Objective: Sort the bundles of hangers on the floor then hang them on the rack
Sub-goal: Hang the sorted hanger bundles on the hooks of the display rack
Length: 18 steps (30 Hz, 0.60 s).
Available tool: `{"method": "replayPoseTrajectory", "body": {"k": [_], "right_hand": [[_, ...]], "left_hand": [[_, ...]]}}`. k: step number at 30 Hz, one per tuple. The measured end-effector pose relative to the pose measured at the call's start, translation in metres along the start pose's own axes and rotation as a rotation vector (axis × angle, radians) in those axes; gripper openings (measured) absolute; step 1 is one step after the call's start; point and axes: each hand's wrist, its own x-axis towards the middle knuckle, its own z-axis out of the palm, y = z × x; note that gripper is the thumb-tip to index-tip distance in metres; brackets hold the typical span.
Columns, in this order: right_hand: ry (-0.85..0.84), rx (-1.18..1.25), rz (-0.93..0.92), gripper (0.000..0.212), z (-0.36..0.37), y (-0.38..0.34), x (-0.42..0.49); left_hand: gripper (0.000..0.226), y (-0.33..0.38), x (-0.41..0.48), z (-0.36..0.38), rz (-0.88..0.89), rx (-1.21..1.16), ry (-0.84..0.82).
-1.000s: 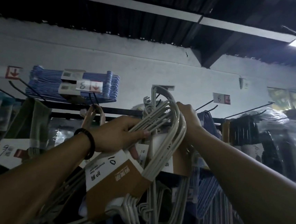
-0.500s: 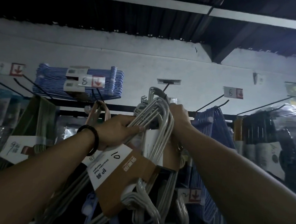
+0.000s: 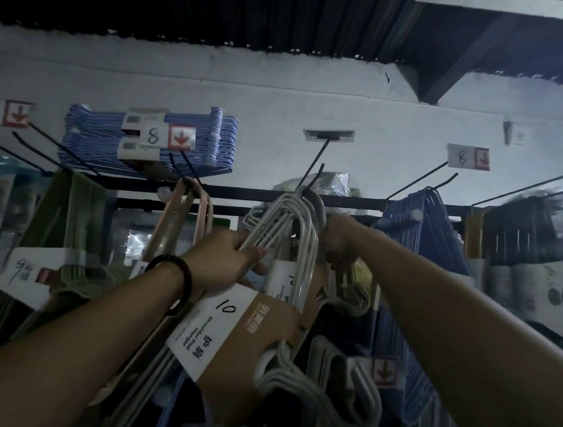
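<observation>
A bundle of white hangers (image 3: 301, 229) with a brown and white card sleeve marked 10 (image 3: 227, 328) is raised to a black peg (image 3: 316, 163) of the rack (image 3: 240, 194). Its hooks sit around the peg's near end. My left hand (image 3: 224, 259), with a dark wristband, grips the hooks from the left. My right hand (image 3: 339, 239) holds the bundle's hooks from the right, its fingers hidden behind them. More white hangers (image 3: 336, 384) dangle below.
Blue hangers (image 3: 149, 142) lie on the rack's top at the left and another blue bundle (image 3: 422, 233) hangs on the right peg. A pink bundle (image 3: 187, 214) and a green bundle (image 3: 73, 214) hang at the left, dark goods (image 3: 518, 236) at the right.
Both hands have lifted the white bundle up and toward the black peg, and its hooks now reach the peg's end. The view has tilted down a little.
</observation>
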Motion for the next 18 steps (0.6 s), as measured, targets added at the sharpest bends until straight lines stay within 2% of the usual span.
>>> {"method": "replayPoseTrajectory", "body": {"k": [3, 6, 9, 12, 15, 18], "right_hand": [[0.036, 0.126, -0.058, 0.021, -0.012, 0.007, -0.02], [0.068, 0.21, -0.056, 0.047, -0.024, 0.005, -0.046], [0.137, 0.401, -0.115, 0.078, -0.037, -0.002, -0.079], [0.133, 0.545, -0.19, 0.093, -0.046, -0.011, -0.111], [0.153, 0.494, -0.231, 0.087, -0.048, -0.021, -0.137], [0.33, 0.163, -0.243, 0.056, -0.045, -0.032, -0.151]], "left_hand": [[0.013, 0.0, 0.003, 0.004, 0.0, -0.003, 0.033], [0.015, 0.006, 0.004, 0.008, 0.026, 0.002, 0.08], [0.02, 0.02, 0.0, 0.012, 0.08, 0.056, 0.123], [0.021, 0.031, 0.0, 0.017, 0.121, 0.038, 0.174], [0.022, 0.041, 0.008, 0.025, 0.142, -0.035, 0.238], [0.025, 0.053, 0.018, 0.035, 0.159, -0.029, 0.306]]}}
